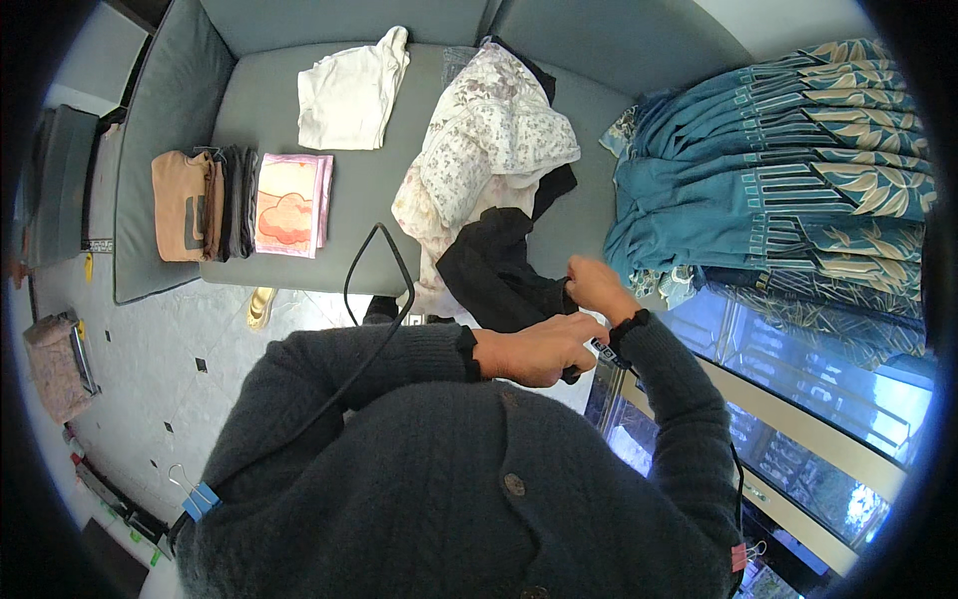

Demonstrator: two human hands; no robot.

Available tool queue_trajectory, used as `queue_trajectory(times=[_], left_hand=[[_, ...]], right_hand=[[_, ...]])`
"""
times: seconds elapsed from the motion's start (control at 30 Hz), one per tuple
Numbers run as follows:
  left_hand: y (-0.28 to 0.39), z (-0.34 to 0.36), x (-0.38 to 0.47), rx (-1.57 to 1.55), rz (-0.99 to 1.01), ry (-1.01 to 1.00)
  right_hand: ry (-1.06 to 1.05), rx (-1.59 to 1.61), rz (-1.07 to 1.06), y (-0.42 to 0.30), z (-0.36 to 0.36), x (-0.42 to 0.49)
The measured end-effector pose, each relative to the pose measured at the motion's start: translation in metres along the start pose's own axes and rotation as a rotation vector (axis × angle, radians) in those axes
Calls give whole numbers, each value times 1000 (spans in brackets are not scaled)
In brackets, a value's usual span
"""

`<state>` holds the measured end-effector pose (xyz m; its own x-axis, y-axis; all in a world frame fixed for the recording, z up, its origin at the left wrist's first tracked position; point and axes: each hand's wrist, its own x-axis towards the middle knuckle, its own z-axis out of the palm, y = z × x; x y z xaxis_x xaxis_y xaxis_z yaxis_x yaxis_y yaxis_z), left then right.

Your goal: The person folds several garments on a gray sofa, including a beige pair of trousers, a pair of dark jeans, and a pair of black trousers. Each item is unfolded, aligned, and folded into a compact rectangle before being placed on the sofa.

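A black cloth garment (498, 273) hangs crumpled in front of me, between my body and the sofa. My right hand (599, 288) pinches its right edge with curled fingers. Closer to my chest, my left hand (539, 348) reaches across and grips a lower part of the garment. Beside the left fingers shows a dark strip with white marks (610, 353); what it belongs to is unclear. Just beyond the black garment, a heap of pale floral clothing (486, 127) lies on the sofa, with more dark cloth partly hidden under it.
On the grey sofa (367, 195) lie white folded cloth (348, 97), a pink and orange folded cloth (292, 206), dark folded clothes (238, 202) and a tan folded garment (179, 206). Teal curtains (688, 195) hang at right by a window (816, 374). A yellow shoe (260, 307) is on the floor.
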<state>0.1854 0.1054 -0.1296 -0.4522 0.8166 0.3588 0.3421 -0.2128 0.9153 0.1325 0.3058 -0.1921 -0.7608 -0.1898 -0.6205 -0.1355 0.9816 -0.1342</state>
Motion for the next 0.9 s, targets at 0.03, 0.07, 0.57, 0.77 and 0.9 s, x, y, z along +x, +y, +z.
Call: queue_trajectory(times=[0.03,0.07,0.57,0.77,0.9], left_hand=[[1,1,0,-6,1,7],[2,2,-1,-9,-11,2],[12,-18,7,9,-34,398],[21,-42,17,-176,-143,253],[34,-42,29,264,187,85]], right_hand=[[-29,80,-1,1,4,0],[-38,174,-29,2,8,0],[572,1255,-28,47,-82,-4],[595,1674,-97,40,-148,-34],[478,1640,-131,19,-167,-44]])
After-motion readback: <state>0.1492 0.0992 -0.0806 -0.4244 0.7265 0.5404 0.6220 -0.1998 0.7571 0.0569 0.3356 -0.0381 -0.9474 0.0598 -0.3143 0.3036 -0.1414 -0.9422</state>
